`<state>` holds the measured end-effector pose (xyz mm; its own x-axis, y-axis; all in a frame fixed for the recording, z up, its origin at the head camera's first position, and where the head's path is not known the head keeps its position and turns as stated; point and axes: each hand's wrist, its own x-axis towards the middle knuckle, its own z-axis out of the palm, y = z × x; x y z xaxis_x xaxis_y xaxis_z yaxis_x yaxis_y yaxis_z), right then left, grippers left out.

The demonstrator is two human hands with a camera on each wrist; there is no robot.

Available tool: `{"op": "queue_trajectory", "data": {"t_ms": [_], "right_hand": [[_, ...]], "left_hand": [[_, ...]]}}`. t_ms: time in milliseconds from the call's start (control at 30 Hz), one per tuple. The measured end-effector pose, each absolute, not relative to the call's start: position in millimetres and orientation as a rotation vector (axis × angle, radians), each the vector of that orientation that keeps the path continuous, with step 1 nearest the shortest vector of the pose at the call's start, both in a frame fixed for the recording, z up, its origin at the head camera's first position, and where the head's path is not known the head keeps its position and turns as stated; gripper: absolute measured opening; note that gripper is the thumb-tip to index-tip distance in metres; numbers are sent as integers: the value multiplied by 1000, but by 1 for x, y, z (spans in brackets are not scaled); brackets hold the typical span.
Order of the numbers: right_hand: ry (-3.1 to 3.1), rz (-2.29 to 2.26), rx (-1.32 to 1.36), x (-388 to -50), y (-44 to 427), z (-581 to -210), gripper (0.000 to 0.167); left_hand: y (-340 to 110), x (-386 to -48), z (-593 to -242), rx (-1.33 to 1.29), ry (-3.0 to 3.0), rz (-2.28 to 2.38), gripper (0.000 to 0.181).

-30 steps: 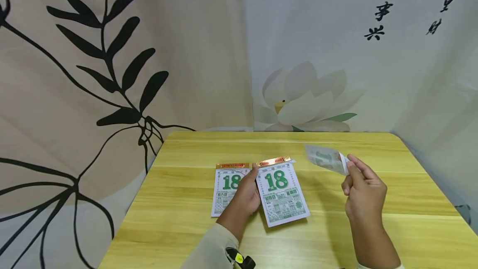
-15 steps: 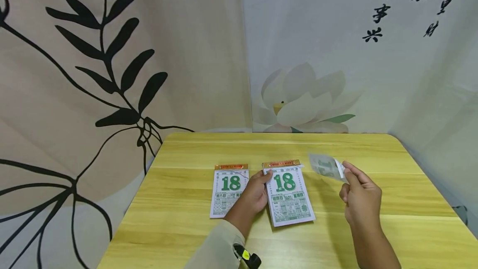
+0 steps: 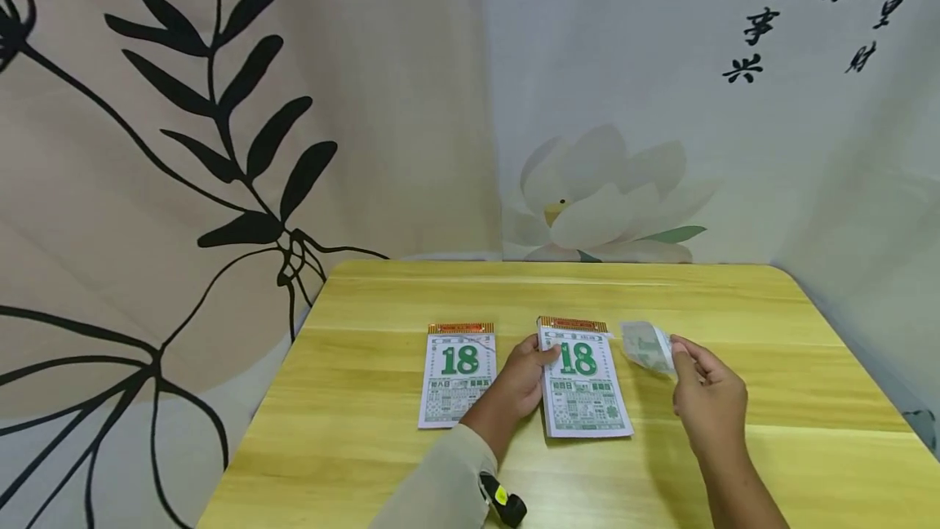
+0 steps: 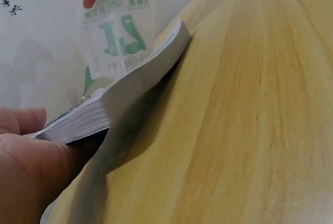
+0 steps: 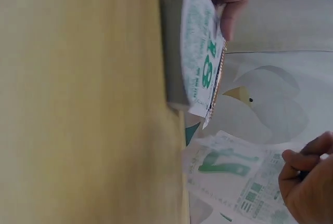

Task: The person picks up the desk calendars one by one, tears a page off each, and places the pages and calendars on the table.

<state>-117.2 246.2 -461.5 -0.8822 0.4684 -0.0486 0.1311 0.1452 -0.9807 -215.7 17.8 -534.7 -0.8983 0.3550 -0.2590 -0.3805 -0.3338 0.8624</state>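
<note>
My left hand (image 3: 520, 380) grips a thick tear-off calendar (image 3: 586, 382) by its left edge, thumb on the front; its top page shows a green 18. In the left wrist view the calendar's page edges (image 4: 83, 122) show, its body tilted over the table. My right hand (image 3: 711, 398) pinches a loose, thin calendar page (image 3: 648, 347) to the right of the calendar, apart from it. A green 17 is printed on that page (image 5: 229, 169), seen in the right wrist view. A second tear-off calendar (image 3: 457, 378), also showing 18, lies flat left of my left hand.
The wooden table (image 3: 367, 464) has rounded far corners and meets a curtain (image 3: 411, 104) printed with leaves, a lotus and characters. A black strap with a yellow mark (image 3: 502, 496) sits at my left wrist.
My left hand has carried the held calendar to the right and turned it straighter. My right hand has shifted slightly, and the loose page now hangs lower. The other calendar stays put.
</note>
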Motion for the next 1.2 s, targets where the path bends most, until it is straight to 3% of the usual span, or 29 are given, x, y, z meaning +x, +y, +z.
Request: {"op": "queue_trajectory", "data": {"t_ms": [467, 733, 1000, 1200], "right_hand": [[-2636, 1888, -592, -110, 259, -468, 72], [-2613, 1991, -616, -107, 262, -472, 79], [-2687, 2058, -627, -108, 263, -480, 97], [-2709, 2072, -627, -106, 262, -483, 98]], "left_hand": [[36, -214, -529, 4, 1687, 2100, 63], [47, -212, -525, -27, 1749, 2096, 77], [49, -209, -529, 66, 1833, 2082, 72], [57, -206, -532, 164, 1884, 2085, 63]]}}
